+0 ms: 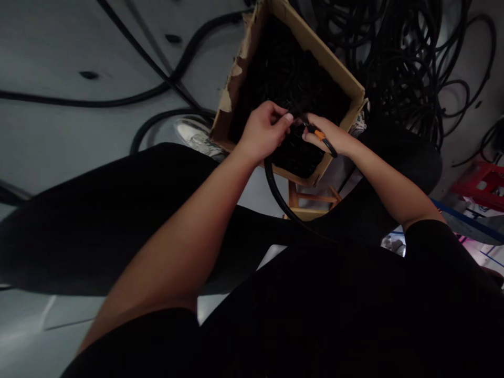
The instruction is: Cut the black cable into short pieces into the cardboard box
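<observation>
A smooth, thick black hose (275, 190) is running up from the person's lap in a bowed curve, its upper part disappearing beneath the left grip (264, 128) over an open cardboard box (336, 60). A slim hand tool (319, 135) with black-and-orange handles is sitting in the right grip (325, 131), slanting over the box, its handle ends pointing toward the person's right and its head pointing toward the left grip. Its dark head is blending into the box's black contents, so the jaws' state is staying unclear.
</observation>
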Motion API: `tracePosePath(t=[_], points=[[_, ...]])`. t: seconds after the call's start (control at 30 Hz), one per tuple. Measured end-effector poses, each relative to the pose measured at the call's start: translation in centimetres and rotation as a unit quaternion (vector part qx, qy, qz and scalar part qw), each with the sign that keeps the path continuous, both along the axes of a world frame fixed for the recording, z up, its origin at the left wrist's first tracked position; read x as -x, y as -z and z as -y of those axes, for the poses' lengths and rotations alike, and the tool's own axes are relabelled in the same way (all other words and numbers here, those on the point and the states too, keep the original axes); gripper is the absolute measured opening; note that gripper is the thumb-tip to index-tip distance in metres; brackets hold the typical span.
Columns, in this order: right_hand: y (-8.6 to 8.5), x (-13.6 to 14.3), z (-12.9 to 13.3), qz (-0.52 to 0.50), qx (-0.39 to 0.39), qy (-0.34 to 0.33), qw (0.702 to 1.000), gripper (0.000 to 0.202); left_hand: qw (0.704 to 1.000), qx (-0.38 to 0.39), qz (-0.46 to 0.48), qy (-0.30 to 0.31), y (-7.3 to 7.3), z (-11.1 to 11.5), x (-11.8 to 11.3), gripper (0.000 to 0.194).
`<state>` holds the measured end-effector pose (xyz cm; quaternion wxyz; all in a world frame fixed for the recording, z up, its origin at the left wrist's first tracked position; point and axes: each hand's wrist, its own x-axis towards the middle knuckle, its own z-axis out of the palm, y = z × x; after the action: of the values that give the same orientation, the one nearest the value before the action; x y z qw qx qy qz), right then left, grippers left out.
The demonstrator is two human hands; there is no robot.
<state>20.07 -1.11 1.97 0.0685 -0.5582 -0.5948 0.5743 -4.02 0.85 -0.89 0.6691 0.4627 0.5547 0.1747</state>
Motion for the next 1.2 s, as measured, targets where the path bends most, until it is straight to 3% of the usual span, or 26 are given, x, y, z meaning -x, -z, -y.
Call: tracePosePath(t=[0.2, 0.33, 0.53, 0.63, 0.73, 0.87, 0.93, 1.07, 1.2], points=[[0.3, 0.2, 0.2, 0.023, -0.026, 0.001, 0.999, 0.035, 0.998, -0.053, -0.007, 0.027, -0.8, 0.3, -0.6, 0.048], [-0.6, 1.0, 0.7, 0.046, -0.032, 0.020, 0.998, 0.032, 0.996, -0.073, -0.037, 0.028, -1.0, -0.1, -0.2, 0.035], [-1.3, 1.1, 0.6, 0.060, -0.035, 0.012, 0.997, 0.017, 0.993, -0.094, -0.062, 0.047, 0.2, -0.9, 0.8, 0.032], [-1.2, 0.3, 0.1, 0.050, -0.030, -0.021, 0.998, 0.010, 0.995, -0.052, -0.039, 0.082, -0.1, -1.0, 0.9, 0.035], [-1.2, -0.4, -0.2, 0.028, -0.027, -0.037, 0.999, 0.009, 0.994, 0.033, 0.016, 0.108, -1.2, -1.0, 0.9, 0.036], [-1.2, -0.7, -0.3, 0.043, -0.041, -0.012, 0.998, 0.010, 0.988, 0.106, 0.075, 0.077, -2.5, -1.0, 1.1, 0.037], [-0.8, -0.6, -0.1, 0.028, -0.017, 0.024, 0.999, 0.016, 0.989, 0.114, 0.077, 0.054, -2.6, -0.8, 1.0, 0.038], [0.7, -0.2, 0.3, -0.044, 0.058, 0.118, 0.990, 0.051, 0.990, 0.113, 0.080, 0.037, -2.0, -0.4, 0.4, 0.030], [1.6, 0.0, 0.2, -0.072, 0.052, 0.150, 0.985, 0.068, 0.989, 0.111, 0.082, 0.051, -1.9, -0.2, -0.2, 0.029]])
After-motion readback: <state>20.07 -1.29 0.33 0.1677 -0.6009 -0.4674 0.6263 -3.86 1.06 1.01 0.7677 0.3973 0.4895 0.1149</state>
